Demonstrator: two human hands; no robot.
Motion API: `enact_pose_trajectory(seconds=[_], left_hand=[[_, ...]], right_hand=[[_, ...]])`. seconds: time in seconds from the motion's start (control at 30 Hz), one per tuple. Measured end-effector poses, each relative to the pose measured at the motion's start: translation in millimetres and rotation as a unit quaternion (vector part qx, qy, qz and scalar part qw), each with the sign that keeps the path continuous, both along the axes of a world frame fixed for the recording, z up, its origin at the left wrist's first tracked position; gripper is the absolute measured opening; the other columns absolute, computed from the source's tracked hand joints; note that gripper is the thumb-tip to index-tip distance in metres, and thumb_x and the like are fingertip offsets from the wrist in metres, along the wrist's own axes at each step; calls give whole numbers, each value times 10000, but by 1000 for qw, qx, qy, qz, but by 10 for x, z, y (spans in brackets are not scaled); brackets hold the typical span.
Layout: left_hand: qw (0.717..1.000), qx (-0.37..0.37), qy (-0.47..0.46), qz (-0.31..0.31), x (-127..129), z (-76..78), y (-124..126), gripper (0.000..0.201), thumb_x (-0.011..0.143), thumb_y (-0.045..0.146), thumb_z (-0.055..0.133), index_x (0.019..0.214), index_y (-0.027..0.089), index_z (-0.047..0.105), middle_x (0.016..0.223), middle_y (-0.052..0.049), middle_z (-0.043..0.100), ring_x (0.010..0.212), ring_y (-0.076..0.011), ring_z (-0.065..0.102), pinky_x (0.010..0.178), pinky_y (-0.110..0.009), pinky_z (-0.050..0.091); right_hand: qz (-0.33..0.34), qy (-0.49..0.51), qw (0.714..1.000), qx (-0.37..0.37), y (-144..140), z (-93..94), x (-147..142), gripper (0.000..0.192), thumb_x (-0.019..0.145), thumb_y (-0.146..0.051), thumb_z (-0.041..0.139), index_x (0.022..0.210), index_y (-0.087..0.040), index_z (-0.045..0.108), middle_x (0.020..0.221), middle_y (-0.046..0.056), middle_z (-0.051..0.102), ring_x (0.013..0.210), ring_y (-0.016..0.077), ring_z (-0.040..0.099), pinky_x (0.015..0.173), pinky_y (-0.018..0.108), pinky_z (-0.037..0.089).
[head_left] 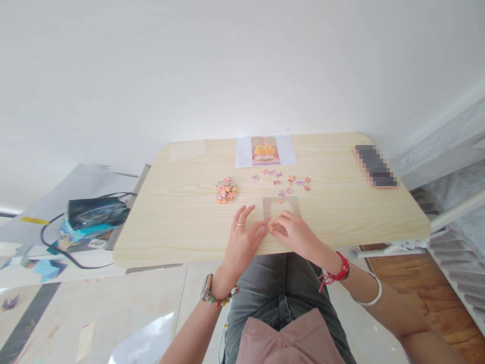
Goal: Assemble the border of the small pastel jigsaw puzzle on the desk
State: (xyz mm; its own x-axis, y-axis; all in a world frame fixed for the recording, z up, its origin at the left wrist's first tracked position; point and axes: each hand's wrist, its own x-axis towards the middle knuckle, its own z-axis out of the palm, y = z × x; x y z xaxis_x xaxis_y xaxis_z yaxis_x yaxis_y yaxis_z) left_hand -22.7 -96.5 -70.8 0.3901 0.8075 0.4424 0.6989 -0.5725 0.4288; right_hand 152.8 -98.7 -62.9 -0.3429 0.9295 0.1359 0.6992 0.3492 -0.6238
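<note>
Two hands meet at the near edge of the wooden table (182, 212), over the lower left corner of a partly built puzzle frame (282, 208). The left hand (242, 242) lies with fingers spread, thumb beside a small orange puzzle piece (271, 228). The right hand (293, 233) has its fingers curled together onto that piece, hiding most of it; whether they pinch it cannot be told. Loose pieces (282, 182) and a heap of pieces (226, 190) lie beyond. The phone (375, 166) is blurred.
</note>
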Motion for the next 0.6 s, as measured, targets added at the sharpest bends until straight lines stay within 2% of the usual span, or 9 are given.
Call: enact_pose_trajectory(seconds=[0.23, 0.33, 0.4, 0.47, 0.53, 0.6], left_hand=[[1000, -9, 10, -28, 28, 78, -35, 93, 799, 198, 559, 890, 197, 579, 1291, -101, 359, 1294, -299, 252, 980, -507, 400], [1000, 0, 1, -9, 107, 102, -33, 79, 790, 203, 569, 868, 194, 564, 1293, -104, 367, 1290, -302, 262, 975, -518, 397], [999, 15, -9, 29, 184, 118, -32, 68, 786, 203, 574, 851, 186, 559, 1305, -113, 355, 1291, -307, 259, 983, -515, 385], [997, 41, -16, 60, 262, 137, -33, 61, 786, 203, 575, 838, 177, 555, 1319, -121, 337, 1298, -312, 246, 993, -509, 372], [995, 68, -17, 71, 319, 160, -31, 63, 790, 206, 572, 839, 174, 551, 1330, -123, 324, 1303, -310, 233, 999, -505, 364], [995, 71, -22, 62, 335, 191, -14, 85, 791, 230, 577, 850, 175, 552, 1334, -123, 322, 1305, -309, 228, 1001, -508, 358]], right_hand=[[24, 86, 996, -5, -46, 93, 103, 35, 773, -147, 550, 779, -182, 552, 787, 17, 557, 697, 124, 523, 646, 253, 428], [-14, 145, 988, -53, -26, 91, 134, 71, 779, -205, 548, 843, -183, 567, 752, 8, 556, 634, 113, 503, 602, 245, 423], [-67, 211, 969, -109, -10, 66, 119, 138, 783, -271, 549, 881, -177, 569, 716, 4, 557, 606, 113, 504, 570, 243, 420], [-98, 284, 937, -177, 4, 46, 86, 182, 785, -337, 542, 860, -172, 561, 664, -4, 550, 552, 109, 493, 508, 234, 399], [-95, 338, 909, -225, 18, 50, 61, 217, 787, -387, 533, 807, -172, 547, 602, -22, 519, 481, 93, 449, 444, 222, 354], [-90, 361, 898, -235, 38, 81, 71, 247, 787, -418, 529, 776, -172, 540, 556, -41, 474, 448, 83, 410, 422, 217, 323]])
